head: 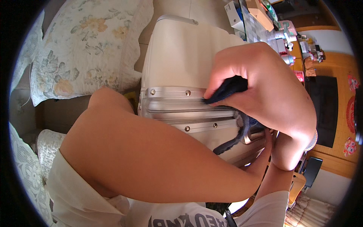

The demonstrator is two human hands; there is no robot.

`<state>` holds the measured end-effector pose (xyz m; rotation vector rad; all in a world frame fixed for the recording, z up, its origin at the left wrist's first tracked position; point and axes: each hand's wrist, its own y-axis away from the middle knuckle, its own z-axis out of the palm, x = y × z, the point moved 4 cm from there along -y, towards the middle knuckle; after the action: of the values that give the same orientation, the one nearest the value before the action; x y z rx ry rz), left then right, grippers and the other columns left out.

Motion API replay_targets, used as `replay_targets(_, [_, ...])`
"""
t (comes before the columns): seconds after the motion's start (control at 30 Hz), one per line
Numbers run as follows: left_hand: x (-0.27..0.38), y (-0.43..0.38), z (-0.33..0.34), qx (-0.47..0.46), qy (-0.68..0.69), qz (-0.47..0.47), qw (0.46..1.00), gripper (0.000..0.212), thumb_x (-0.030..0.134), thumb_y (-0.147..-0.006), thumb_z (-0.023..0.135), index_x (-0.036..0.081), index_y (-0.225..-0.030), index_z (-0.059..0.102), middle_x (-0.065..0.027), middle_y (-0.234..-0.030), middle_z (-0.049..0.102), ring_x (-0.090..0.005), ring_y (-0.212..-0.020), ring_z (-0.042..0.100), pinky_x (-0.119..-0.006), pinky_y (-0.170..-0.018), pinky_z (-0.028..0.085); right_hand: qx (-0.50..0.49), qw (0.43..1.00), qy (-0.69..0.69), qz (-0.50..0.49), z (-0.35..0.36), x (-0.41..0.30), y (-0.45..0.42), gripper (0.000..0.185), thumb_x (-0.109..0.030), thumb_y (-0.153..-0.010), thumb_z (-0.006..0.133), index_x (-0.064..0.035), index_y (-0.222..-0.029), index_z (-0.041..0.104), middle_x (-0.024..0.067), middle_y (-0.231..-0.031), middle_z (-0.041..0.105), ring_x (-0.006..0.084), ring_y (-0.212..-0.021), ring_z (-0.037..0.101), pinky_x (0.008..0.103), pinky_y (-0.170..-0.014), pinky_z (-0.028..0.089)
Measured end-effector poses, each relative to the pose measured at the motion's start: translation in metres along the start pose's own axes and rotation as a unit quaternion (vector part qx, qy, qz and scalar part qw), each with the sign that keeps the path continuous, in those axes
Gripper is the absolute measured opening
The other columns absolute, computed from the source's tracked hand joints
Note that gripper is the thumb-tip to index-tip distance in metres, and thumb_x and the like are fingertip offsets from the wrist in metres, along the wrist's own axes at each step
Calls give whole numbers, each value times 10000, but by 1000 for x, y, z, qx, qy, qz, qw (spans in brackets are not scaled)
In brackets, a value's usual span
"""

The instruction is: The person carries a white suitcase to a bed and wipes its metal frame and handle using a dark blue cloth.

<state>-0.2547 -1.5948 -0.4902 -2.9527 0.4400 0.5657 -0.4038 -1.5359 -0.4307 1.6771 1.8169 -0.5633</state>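
Observation:
A cream hard-shell suitcase (181, 56) with a riveted silver metal frame stands before me. My right hand (227, 76) is over it, with thumb and fingers closed on a dark cloth (234, 86). Below this hand, a blue-grey, scalloped-edged strip of fabric (235, 142) lies across the suitcase's frame and side. My left arm crosses the lower middle of the view. Of my left hand (266, 147), only a part shows beside the metal-rimmed side of the suitcase; my right arm hides most of it, and its grip cannot be made out.
A bed or seat with a floral quilted cover (93, 48) stands at the left. At the upper right, a glass-topped table (255, 31) holds boxes and bottles. Beyond it are wooden furniture (343, 107) and a chair (297, 184). Tiled floor (181, 8) shows behind the suitcase.

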Motion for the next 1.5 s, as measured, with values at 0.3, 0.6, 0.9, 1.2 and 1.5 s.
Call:
replay_targets(0.3, [3, -1, -5, 14, -6, 17, 1000, 432, 254, -959, 512, 42, -1329, 580, -169, -1297, 573, -374, -1268, 478, -560, -1095, 367, 41, 997, -49, 53, 6, 19, 17, 196, 70, -688, 779, -22, -845, 707, 71, -788, 666, 219, -741, 652, 310, -678, 492])
replay_targets(0.6, [9, 0, -6, 13, -16, 25, 999, 424, 251, -956, 515, 37, -1314, 593, -168, -1276, 595, -368, -1253, 494, -551, -1100, 360, -30, 969, 162, 186, -41, 35, 66, 191, 60, -669, 802, -18, -824, 725, 79, -802, 674, 234, -783, 662, 303, -735, 502])
replay_targets(0.9, [-12, -12, -23, 252, 92, 38, 962, 241, 230, -878, 574, 32, -884, 711, -116, -984, 686, -260, -977, 623, -450, -969, 415, 445, 862, -237, -53, -66, 39, 195, 210, -69, -824, 815, 2, -967, 678, 85, -865, 652, 162, -746, 639, 302, -662, 526])
replay_targets(1.2, [-50, -2, -62, 476, 427, 205, 741, 149, 115, -697, 732, 69, -835, 701, 14, -649, 563, -158, -555, 533, -289, -545, 403, 554, 669, -437, -234, -19, 52, 232, 281, -171, -909, 758, 37, -1063, 648, 103, -926, 653, 187, -779, 649, 302, -735, 532])
replay_targets(1.5, [-83, -34, -42, 458, 567, 68, 681, 304, -21, -791, 727, 8, -1067, 601, -85, -890, 626, -169, -771, 572, -278, -707, 459, 521, 661, -470, -266, 8, 61, 233, 287, -218, -910, 757, 38, -999, 663, 131, -927, 663, 216, -817, 666, 323, -764, 538])
